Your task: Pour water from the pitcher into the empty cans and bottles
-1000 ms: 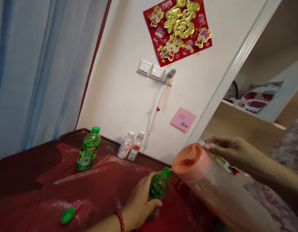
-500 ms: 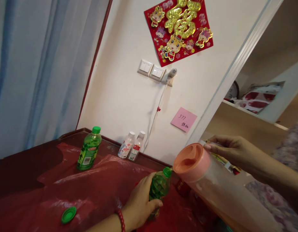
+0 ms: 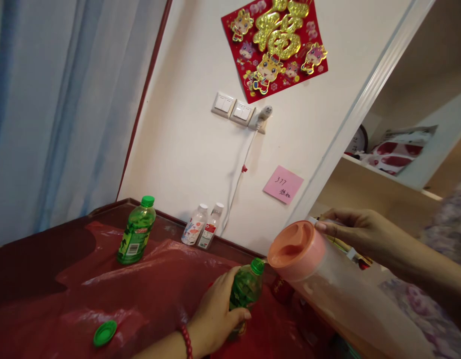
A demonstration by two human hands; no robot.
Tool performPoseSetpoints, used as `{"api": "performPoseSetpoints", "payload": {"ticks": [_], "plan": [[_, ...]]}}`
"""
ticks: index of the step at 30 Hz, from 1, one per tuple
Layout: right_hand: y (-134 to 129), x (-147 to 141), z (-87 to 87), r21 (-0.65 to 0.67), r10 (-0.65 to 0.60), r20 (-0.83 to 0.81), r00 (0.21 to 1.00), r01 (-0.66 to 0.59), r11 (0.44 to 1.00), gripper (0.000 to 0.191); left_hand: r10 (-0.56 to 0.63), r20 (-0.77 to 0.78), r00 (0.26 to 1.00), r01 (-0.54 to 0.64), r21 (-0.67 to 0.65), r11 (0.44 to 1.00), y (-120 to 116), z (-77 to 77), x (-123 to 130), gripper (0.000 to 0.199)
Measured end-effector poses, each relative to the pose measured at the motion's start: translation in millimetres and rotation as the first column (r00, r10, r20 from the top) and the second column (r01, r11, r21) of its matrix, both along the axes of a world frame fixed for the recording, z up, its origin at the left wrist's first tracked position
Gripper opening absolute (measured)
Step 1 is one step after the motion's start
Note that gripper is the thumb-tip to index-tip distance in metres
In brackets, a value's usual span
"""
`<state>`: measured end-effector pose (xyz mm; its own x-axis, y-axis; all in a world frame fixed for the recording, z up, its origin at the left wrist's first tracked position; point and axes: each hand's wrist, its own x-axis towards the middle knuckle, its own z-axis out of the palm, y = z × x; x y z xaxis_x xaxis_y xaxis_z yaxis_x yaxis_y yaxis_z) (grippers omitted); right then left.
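Note:
My left hand [image 3: 217, 311] is wrapped around a green plastic bottle [image 3: 246, 289], which stands slightly tilted over the red table covering and has a green ring or cap at its neck. My right hand [image 3: 346, 229] is closed at the upper side of a large translucent pitcher [image 3: 339, 294], partly hiding its grip. The pitcher leans to the left, and its orange lid [image 3: 291, 247] meets or nearly meets the bottle's neck. Whether liquid flows between them I cannot tell. A green cap [image 3: 105, 333] lies left of my left hand.
Another green bottle [image 3: 136, 232], capped, stands at the back left. Two small white-capped bottles [image 3: 195, 227] are against the wall. A red can [image 3: 282, 290] sits behind the pitcher's lid. A white cord [image 3: 238, 177] hangs from the socket; shelves [image 3: 391, 174] are at right.
The view has shifted very slightly. Both hands, the bottle and the pitcher keep nearly the same positions.

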<state>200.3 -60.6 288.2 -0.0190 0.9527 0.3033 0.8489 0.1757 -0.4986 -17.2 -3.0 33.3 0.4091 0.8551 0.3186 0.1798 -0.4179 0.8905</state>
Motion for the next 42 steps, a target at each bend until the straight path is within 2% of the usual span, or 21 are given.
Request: {"api": "performPoseSetpoints", "payload": {"ticks": [4, 11, 16, 19, 23, 29, 36, 42], "plan": [[-1.6, -0.1, 0.7, -0.013, -0.018, -0.002, 1.0, 0.018, 1.0, 0.034, -0.01, 0.015, 1.0, 0.01, 0.008, 1.0, 0.6, -0.4, 0.4, 0.08], [-4.5, -2.8, 6.1, -0.122, -0.132, 0.028, 0.991, 0.135, 0.983, 0.051, -0.023, 0.036, 0.999, 0.022, 0.023, 0.999, 0.8, 1.6, -0.5, 0.079], [-4.9, -5.2, 6.0, -0.154, -0.142, -0.018, 0.99, 0.138, 0.979, 0.043, -0.023, 0.058, 0.998, 0.021, 0.031, 0.999, -0.2, 0.3, -0.5, 0.079], [-4.2, -5.6, 3.4, -0.101, -0.109, -0.031, 0.994, 0.105, 0.989, 0.038, -0.024, 0.064, 0.998, 0.022, 0.028, 0.999, -0.7, 0.6, -0.4, 0.078], [-2.8, -4.5, 1.0, -0.028, -0.03, -0.02, 0.999, 0.029, 0.999, 0.04, -0.03, 0.073, 0.997, 0.028, 0.037, 0.999, -1.4, 2.0, -1.0, 0.078], [0.3, 0.1, 3.6, -0.106, -0.09, 0.045, 0.995, 0.095, 0.99, 0.048, -0.035, 0.077, 0.996, 0.032, 0.04, 0.999, -1.9, 2.1, -1.7, 0.078], [-0.6, -2.3, 3.4, -0.104, -0.096, 0.041, 0.995, 0.099, 0.99, 0.053, -0.034, 0.06, 0.998, 0.031, 0.042, 0.999, -0.9, 1.2, -0.3, 0.079], [-4.6, -6.7, 6.2, -0.133, -0.131, 0.016, 0.991, 0.132, 0.982, 0.046, -0.021, 0.046, 0.999, 0.019, 0.035, 0.999, -0.2, 2.3, -0.4, 0.08]]}}
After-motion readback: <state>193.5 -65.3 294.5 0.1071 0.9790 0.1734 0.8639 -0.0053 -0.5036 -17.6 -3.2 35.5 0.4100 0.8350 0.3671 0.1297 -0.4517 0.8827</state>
